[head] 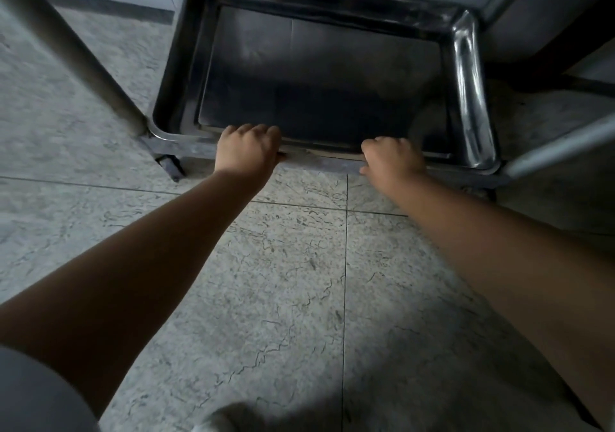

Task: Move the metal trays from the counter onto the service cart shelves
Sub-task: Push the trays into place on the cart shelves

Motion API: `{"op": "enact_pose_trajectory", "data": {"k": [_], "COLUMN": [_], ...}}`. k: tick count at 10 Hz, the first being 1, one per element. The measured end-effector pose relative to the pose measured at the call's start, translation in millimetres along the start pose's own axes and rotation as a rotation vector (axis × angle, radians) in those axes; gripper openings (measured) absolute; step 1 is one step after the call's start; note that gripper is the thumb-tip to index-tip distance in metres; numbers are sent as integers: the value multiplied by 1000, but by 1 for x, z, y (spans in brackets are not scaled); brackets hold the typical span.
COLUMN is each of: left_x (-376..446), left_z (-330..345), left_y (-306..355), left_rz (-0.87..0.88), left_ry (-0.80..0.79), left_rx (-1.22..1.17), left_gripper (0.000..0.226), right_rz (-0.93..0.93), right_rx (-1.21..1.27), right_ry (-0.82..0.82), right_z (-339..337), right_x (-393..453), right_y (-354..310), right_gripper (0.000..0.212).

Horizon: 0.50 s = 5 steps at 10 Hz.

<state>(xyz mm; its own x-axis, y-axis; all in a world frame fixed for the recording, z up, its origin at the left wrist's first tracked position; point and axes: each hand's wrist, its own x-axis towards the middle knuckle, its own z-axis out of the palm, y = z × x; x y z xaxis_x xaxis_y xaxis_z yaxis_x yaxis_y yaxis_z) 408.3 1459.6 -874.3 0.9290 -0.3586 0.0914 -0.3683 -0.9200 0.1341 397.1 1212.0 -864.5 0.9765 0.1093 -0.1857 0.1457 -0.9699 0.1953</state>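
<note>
Hands, left [248, 150] and right [392, 158], fingers curled shut on flat dark metal tray [319, 92], seating it inside bottom cart shelf [471, 98] rim.

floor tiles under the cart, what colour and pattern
Pale grey floor tiles with darker speckles and crack-like veins, seen clearly in the head view.

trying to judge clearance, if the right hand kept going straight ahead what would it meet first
Nothing soon: the right hand points across the flat tray, so probably the cart shelf's far rim; depth is unclear.
</note>
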Motion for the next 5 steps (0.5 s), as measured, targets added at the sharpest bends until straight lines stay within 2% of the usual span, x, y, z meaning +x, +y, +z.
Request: {"op": "enact_pose_trajectory", "data": {"k": [1,2,3,4,5], "left_x": [-1,-2,0,-6,-27], "left_z": [3,5,-1,-23,-63], "left_y": [0,1,3,9,23], "left_rz": [-22,-36,-36,-61,-96], "left_ry": [10,-30,-167,-329,-371], "left_rx": [-8,32,91,154,170], "left_gripper": [29,30,62,120,125], "right_rz": [47,122,140,159,132], "right_rx": [46,131,221,400,368], "right_ry": [31,72,20,6,-14], "right_z": [4,9,4,-9,-38], "right_x": [-6,-12,-15,-33,-66], "right_y": [-1,-1,3,2,-1], "right_gripper": [25,38,76,118,127]}}
